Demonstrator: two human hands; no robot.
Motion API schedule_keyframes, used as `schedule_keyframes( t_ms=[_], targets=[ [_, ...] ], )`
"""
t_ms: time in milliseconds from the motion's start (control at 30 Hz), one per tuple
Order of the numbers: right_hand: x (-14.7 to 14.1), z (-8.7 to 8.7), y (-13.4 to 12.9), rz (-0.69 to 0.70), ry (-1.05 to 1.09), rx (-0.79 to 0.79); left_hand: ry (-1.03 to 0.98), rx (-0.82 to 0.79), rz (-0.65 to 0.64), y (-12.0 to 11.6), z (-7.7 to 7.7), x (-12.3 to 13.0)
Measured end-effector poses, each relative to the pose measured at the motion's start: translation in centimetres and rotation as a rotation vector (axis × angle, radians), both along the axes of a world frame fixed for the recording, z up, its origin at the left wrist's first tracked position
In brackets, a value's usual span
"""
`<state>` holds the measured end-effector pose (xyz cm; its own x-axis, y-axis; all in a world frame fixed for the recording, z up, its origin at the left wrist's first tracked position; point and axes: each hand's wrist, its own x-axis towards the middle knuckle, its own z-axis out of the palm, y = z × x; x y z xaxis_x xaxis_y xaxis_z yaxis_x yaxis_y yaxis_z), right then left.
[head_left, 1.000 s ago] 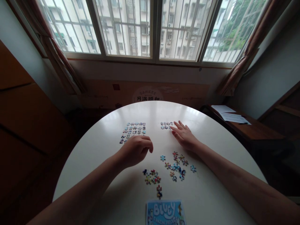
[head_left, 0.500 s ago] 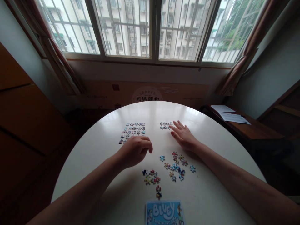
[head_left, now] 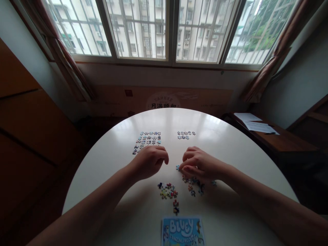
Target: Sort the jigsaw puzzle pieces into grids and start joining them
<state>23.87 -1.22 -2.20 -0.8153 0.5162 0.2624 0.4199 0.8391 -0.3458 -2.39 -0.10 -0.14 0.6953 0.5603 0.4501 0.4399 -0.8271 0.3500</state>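
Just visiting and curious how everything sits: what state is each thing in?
Bare left hand: fingers curled, contents hidden
Bare right hand: fingers bent, tips at a small light-blue puzzle piece; grip unclear
Left block of small multicoloured puzzle pieces: in rows, partly hidden
Right block: two rows
Loose multicoloured pieces: clustered
Blue rectangular printed sheet: printed side up
Pinkish fabric curtains: drawn aside

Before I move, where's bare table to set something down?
Bare table shows left of the larger puzzle rows, between them and the smaller rows, and right of the right hand. It's crowded with loose pieces from beneath that hand down to the blue card.
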Motion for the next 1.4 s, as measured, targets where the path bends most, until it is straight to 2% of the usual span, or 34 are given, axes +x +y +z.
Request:
schedule_keyframes(
  t_ms=[100, 300, 400, 700, 967, 1167, 1400],
  targets=[
    [1.2, -0.9, 1.5, -0.131, -0.017, 0.067, -0.001, 0.008, -0.007, 0.2, -0.3, -0.1],
    [5.8, -2.5, 5.0, -0.542, -0.036, 0.135, 0.003, 0.008, -0.006, 0.4, -0.6, -0.3],
    [6.8, -2.9, 5.7, -0.626, -0.007, 0.127, -0.004, 0.016, -0.008, 0.4, -0.6, -0.2],
    [5.3, -3.1, 5.1, -0.61, -0.099, 0.167, 0.011, -0.009, -0.005, 0.1, -0.2, -0.2],
    [5.8, -3.0, 5.3, -0.633, -0.098, 0.168, 0.008, -0.012, -0.007, -0.1, 0.5, 0.0],
    [5.9, -3.2, 5.7, -0.696, -0.091, 0.182, 0.025, -0.008, -0.004, 0.0, 0.3, 0.0],
    [5.5, -3.4, 6.0, -0.664, -0.135, 0.17, 0.025, -0.002, -0.001, 0.1, 0.1, -0.2]
  ],
)
